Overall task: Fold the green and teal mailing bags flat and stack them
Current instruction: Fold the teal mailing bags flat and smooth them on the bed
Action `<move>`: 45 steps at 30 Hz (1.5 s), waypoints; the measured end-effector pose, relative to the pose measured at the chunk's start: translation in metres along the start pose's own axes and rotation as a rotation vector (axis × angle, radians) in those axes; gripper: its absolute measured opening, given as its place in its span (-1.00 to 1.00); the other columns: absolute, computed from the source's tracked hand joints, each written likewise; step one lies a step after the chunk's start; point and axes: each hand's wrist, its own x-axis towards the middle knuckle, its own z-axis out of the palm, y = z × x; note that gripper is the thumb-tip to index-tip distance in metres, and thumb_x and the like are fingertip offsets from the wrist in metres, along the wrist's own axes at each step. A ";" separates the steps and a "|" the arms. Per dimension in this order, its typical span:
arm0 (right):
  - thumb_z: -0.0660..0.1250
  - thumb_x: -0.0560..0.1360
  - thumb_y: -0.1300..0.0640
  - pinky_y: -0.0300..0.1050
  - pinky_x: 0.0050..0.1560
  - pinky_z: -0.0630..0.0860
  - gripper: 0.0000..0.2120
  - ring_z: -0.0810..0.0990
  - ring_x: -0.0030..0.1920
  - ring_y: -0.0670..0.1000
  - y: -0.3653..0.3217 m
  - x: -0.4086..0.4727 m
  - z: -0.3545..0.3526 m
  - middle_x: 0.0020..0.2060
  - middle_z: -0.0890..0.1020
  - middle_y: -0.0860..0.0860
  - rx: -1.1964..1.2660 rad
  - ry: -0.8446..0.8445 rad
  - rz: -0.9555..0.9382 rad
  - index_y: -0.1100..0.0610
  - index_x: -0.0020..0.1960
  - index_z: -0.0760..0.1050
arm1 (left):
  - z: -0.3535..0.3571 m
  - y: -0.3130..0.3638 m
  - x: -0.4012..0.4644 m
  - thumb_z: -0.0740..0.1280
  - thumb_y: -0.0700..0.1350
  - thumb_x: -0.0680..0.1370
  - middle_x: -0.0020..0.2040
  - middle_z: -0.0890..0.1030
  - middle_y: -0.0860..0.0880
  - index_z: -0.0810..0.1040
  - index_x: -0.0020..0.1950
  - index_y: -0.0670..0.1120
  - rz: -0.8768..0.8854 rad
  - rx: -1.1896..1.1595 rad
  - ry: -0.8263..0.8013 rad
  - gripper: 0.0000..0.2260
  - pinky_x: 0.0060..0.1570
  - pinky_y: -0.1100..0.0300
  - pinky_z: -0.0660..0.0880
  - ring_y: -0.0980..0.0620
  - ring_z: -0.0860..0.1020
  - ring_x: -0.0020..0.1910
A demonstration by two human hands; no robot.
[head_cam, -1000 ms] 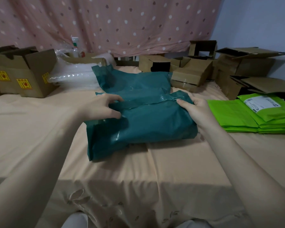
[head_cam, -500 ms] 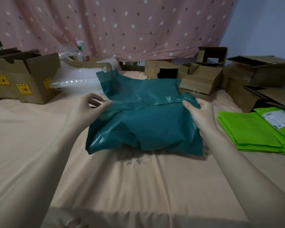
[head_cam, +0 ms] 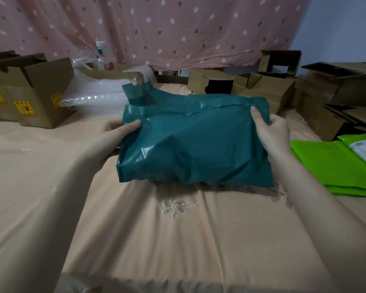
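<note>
1. The teal mailing bag (head_cam: 195, 142) is held at its two short ends, lifted slightly off the peach bedsheet (head_cam: 178, 240) at its far side. Its near edge appears to touch the sheet.
2. The left hand (head_cam: 116, 132) has shifted since a second ago, from the top of the sealing flap to the left end of the bag. The flap, then open along the middle, is now folded down along the far edge of the bag.
3. The left grip is closed on the left end, with the thumb laid over the top face and the other fingers hidden beneath.
4. The right hand (head_cam: 272, 132) is closed on the far right corner, thumb on top and fingers wrapped behind.
5. The bag is judged to be folded but still puffy with trapped air. Pressing flat and stacking are taken to remain.
6. A second teal piece (head_cam: 138, 93) is seen just behind the bag's far left corner.
7. A stack of green mailing bags (head_cam: 330, 166) lies to the right of the teal bag. A printed label is seen on its top bag.
8. An open cardboard box with yellow stickers (head_cam: 30, 92) stands far left of the bag, its contents hidden.
9. Bubble wrap (head_cam: 93, 96) and a plastic bottle (head_cam: 100, 53) are seen behind the bag, beside that box.
10. More cardboard boxes (head_cam: 273, 89) stand behind and right, with dark interiors.
</note>
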 end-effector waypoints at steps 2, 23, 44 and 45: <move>0.24 0.49 -0.23 -0.08 -0.21 0.37 -0.54 0.49 -0.31 0.00 -0.004 -0.002 -0.005 -0.43 0.49 0.02 0.012 -0.053 0.113 0.10 -0.39 0.39 | -0.002 -0.001 0.003 0.29 -0.01 0.56 -0.05 0.64 0.00 0.56 0.12 -0.04 0.055 -0.004 0.103 -0.81 -0.15 0.18 0.56 0.04 0.61 -0.12; 0.29 0.53 0.17 -0.07 -0.24 0.42 -0.88 0.55 -0.35 -0.07 0.004 -0.049 -0.041 -0.38 0.58 0.07 -0.011 0.050 -0.068 0.17 -0.16 0.42 | 0.009 -0.008 -0.024 0.26 0.31 0.43 0.02 0.60 -0.05 0.51 0.14 -0.06 -0.132 -0.049 0.154 -0.50 -0.03 0.12 0.53 -0.01 0.59 -0.03; 0.18 0.59 0.15 -0.08 -0.24 0.21 -0.84 0.51 -0.16 0.25 0.013 -0.063 -0.034 -0.29 0.54 0.15 -0.254 0.076 -0.262 0.25 0.05 0.41 | 0.008 -0.047 -0.035 0.10 -0.06 0.65 -0.28 0.53 -0.23 0.41 -0.19 -0.25 0.451 0.516 0.455 -0.67 -0.30 0.07 0.21 -0.17 0.44 -0.28; 0.19 0.59 0.16 -0.13 -0.22 0.19 -0.84 0.53 -0.10 0.24 0.015 -0.064 -0.033 -0.20 0.59 0.20 -0.253 0.068 -0.264 0.26 0.07 0.42 | 0.007 -0.051 -0.036 0.09 -0.07 0.65 -0.24 0.54 -0.26 0.41 -0.16 -0.26 0.445 0.550 0.452 -0.68 -0.29 0.05 0.22 -0.21 0.46 -0.25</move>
